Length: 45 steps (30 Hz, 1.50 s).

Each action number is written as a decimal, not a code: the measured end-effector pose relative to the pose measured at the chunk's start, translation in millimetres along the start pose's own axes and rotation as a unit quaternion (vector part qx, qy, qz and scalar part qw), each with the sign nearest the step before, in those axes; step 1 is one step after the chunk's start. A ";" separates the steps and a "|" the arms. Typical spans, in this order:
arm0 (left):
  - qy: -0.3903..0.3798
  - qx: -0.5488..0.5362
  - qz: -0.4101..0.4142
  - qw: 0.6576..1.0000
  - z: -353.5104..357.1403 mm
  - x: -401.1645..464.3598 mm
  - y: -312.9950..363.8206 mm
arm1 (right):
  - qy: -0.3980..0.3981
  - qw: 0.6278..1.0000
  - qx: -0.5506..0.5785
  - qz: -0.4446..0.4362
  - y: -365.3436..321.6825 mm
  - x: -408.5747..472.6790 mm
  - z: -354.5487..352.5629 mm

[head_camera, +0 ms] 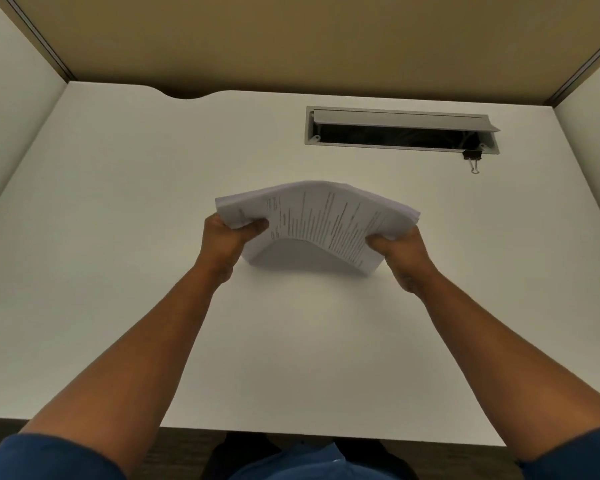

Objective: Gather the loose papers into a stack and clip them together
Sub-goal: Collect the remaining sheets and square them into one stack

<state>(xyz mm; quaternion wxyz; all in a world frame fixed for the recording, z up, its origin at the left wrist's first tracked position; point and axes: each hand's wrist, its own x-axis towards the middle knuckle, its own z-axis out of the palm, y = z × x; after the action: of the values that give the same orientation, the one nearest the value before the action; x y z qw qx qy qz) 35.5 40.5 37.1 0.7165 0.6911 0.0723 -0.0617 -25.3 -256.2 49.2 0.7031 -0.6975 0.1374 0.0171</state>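
Together we hold the paper stack above mid-desk, left hand and right hand each in a closed grip on an end, its long axis left-right, bowed upward; the binder clip lies far right.

One paper stack, one binder clip, two hands: left hand, right hand.
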 end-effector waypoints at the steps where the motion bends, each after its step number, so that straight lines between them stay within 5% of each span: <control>1: -0.004 -0.001 -0.007 1.000 0.0 -0.5 -3.9 | -0.002 1.000 -0.003 0.001 3.9 -0.8 0.5; 9: -0.033 -0.001 0.022 0.999 -8.3 5.4 9.7 | 0.009 1.000 -0.005 -0.023 -6.8 5.7 -2.6; 15: -0.078 0.006 -0.037 0.996 -0.8 7.2 -17.1 | 0.005 0.999 0.030 0.027 16.8 4.1 -2.3; 21: -0.088 0.016 0.025 0.996 -6.6 15.9 -3.0 | 0.012 0.999 0.039 0.009 7.2 11.8 -8.3; 26: -0.097 0.064 -0.041 0.992 -7.9 13.8 -22.1 | -0.012 0.999 0.020 0.035 22.1 8.1 -2.5; 45: -0.131 0.067 -0.056 0.987 -18.1 17.2 -33.3 | -0.033 0.997 -0.021 0.069 23.9 12.4 -2.2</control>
<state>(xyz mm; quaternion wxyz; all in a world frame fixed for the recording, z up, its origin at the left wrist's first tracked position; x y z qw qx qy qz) 45.7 57.5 0.5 0.6672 0.7185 0.0114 -0.1964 -19.0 -259.8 23.2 0.6894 -0.7002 0.1616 0.0913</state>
